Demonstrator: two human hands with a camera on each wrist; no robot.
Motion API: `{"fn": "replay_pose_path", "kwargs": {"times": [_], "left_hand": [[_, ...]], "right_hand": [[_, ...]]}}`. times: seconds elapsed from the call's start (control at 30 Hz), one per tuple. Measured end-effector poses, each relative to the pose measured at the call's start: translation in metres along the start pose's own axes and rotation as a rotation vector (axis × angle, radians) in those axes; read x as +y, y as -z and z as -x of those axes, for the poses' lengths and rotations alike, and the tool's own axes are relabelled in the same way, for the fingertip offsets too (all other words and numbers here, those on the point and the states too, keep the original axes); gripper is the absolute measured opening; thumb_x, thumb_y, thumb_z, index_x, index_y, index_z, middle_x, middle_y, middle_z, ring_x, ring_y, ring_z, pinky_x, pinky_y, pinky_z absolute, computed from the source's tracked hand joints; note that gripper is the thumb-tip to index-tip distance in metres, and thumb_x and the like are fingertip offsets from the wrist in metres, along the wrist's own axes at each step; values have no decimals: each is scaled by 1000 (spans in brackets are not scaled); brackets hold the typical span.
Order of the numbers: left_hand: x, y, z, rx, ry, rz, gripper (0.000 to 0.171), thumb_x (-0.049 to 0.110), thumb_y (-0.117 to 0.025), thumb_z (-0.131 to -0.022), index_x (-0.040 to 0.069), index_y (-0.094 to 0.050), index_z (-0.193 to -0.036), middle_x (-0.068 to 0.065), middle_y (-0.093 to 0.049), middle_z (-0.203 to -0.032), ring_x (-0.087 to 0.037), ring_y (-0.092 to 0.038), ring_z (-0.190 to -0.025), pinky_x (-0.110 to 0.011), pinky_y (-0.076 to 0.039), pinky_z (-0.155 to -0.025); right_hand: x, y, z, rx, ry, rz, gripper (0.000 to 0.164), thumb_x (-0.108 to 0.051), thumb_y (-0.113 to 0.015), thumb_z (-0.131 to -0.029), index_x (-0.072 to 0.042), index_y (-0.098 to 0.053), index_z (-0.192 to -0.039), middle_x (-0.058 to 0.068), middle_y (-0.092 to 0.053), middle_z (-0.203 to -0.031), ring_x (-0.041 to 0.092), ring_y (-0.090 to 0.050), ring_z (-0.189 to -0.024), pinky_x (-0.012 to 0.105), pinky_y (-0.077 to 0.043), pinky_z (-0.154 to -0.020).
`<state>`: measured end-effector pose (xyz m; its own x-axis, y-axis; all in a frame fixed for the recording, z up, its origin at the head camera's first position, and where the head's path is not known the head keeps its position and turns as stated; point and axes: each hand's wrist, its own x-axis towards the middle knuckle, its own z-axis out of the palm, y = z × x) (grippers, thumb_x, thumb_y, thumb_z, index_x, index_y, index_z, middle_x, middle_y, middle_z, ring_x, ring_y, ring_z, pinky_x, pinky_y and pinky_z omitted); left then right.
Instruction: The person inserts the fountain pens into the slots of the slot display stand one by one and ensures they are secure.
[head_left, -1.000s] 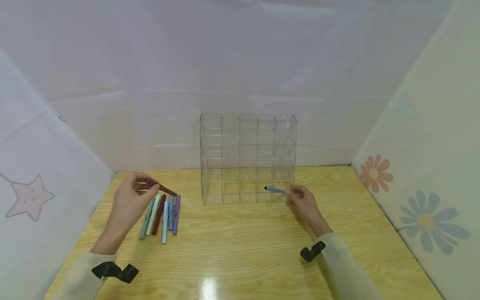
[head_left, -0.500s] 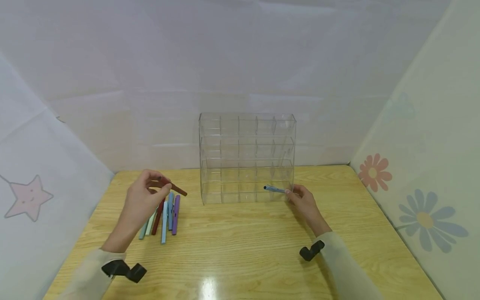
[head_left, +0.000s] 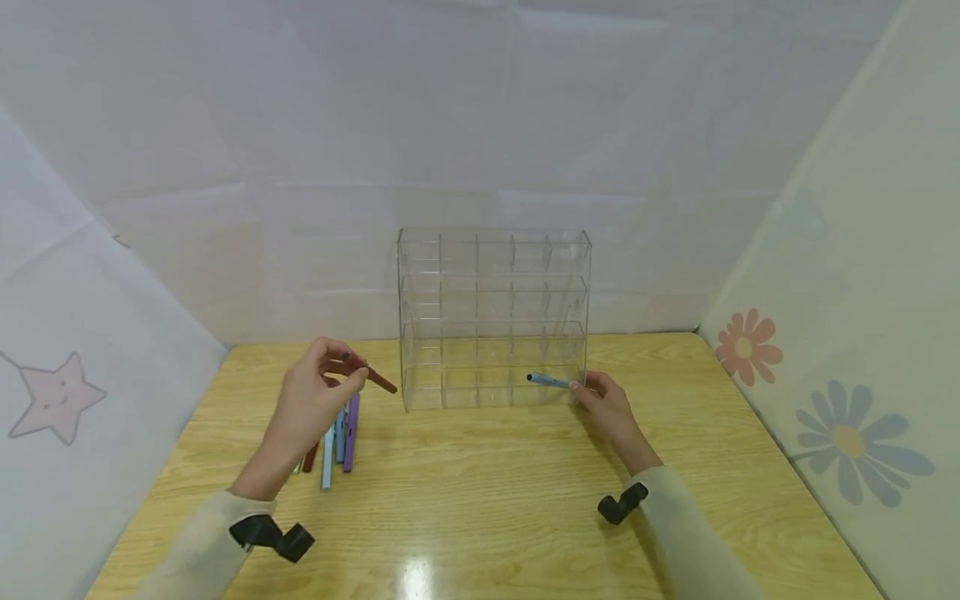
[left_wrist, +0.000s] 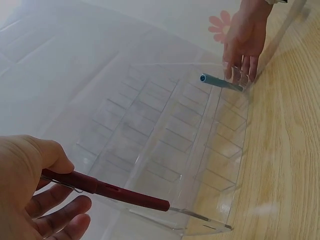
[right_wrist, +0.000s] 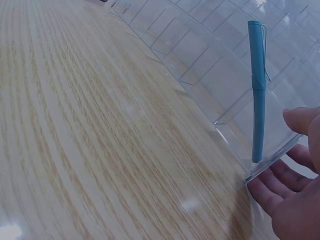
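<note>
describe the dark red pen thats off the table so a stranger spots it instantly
Find the transparent plastic rack standing on the wooden table, then the left hand just left of it. That hand pinches the dark red pen, its free end pointing toward the rack. The other dark red pen lies partly hidden on the table; this one is held up.

The head view looks forward and down over the table [head_left: 480, 492], far enough back to hold the left hand [head_left: 311, 404], right hand [head_left: 606, 408] and whole clear organizer [head_left: 495, 317]. The left wrist view, close to its hand, faces rightward across the organizer; the right wrist view, equally close, faces leftward along it. Both wrist views share the blue pen [right_wrist: 257, 90].
</note>
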<state>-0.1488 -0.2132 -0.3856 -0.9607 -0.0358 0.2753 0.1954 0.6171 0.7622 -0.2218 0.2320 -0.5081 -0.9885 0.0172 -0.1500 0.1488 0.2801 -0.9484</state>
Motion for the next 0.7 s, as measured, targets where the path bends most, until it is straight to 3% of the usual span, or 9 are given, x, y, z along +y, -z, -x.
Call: {"fn": "replay_pose_path", "kwargs": {"times": [0.7], "left_hand": [[15, -22, -6, -56, 11, 70, 24, 20, -70, -104, 10, -61, -124, -8, -72, -121, -24, -68, -113, -22, -54, -85]], "right_hand": [[3, -2, -1, 22, 8, 2, 57, -34, -64, -109, -3, -49, -153, 21, -56, -153, 34, -60, -137, 49, -53, -114]]}}
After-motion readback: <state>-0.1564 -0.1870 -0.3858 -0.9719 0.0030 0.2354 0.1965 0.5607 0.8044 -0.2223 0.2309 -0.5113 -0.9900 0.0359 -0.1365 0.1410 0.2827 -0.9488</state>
